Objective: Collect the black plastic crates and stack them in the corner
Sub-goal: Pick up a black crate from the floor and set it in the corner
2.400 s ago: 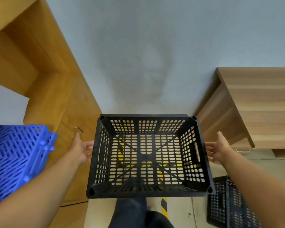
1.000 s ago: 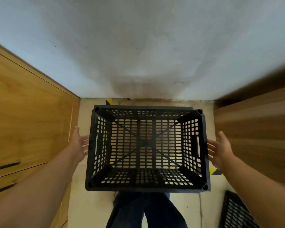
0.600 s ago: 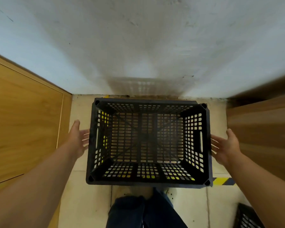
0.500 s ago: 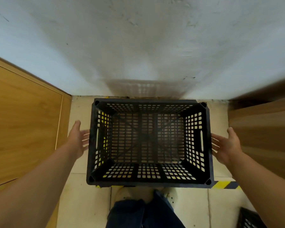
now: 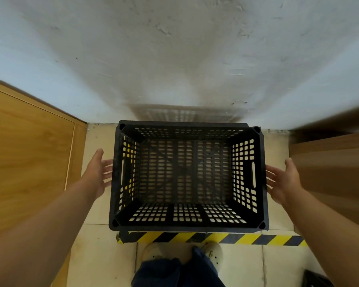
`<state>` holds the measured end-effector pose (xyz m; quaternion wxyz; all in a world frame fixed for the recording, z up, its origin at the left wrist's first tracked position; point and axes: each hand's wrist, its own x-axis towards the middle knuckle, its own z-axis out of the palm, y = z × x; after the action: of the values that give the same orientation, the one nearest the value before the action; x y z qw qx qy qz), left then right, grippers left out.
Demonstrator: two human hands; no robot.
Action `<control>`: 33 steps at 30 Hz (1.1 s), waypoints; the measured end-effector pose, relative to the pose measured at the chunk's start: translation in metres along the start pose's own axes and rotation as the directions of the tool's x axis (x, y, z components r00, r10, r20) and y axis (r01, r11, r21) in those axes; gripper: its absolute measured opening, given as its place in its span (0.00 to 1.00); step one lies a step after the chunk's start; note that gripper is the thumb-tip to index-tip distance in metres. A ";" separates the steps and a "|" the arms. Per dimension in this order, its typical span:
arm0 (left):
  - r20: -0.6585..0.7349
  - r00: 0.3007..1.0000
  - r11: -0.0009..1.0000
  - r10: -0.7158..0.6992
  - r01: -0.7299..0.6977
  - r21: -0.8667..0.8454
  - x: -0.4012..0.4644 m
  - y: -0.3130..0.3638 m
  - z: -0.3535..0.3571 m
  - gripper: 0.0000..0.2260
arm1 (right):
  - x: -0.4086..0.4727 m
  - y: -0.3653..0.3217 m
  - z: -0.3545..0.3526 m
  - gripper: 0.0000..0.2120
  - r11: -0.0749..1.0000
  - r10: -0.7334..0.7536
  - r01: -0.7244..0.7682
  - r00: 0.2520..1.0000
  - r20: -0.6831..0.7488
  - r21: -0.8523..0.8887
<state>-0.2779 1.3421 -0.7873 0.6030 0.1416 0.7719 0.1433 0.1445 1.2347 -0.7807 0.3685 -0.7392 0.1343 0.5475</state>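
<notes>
Black plastic crate (image 5: 187,177) sits on the floor tiles against the wall, left hand (image 5: 96,175) and right hand (image 5: 283,180) flat-fingered at its sides, apparently just set down; another crate (image 5: 317,279) at lower right probably remains to collect.

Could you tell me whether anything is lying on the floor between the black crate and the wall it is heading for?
Nothing visible is. The black crate, flanked by the left hand and right hand, has its far rim already by the wall; only bare floor tiles show beside it.
</notes>
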 end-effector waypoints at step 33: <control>0.337 0.933 0.972 0.127 -0.185 0.147 -0.237 0.075 0.074 0.17 | -0.190 -0.062 -0.046 0.09 0.903 -0.078 0.104 0.994 0.080 -0.416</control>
<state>-0.1470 1.3217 -0.5641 0.6936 0.2770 0.6578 0.0970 0.1450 1.2070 -0.5775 0.2303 -0.7893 -0.0326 0.5683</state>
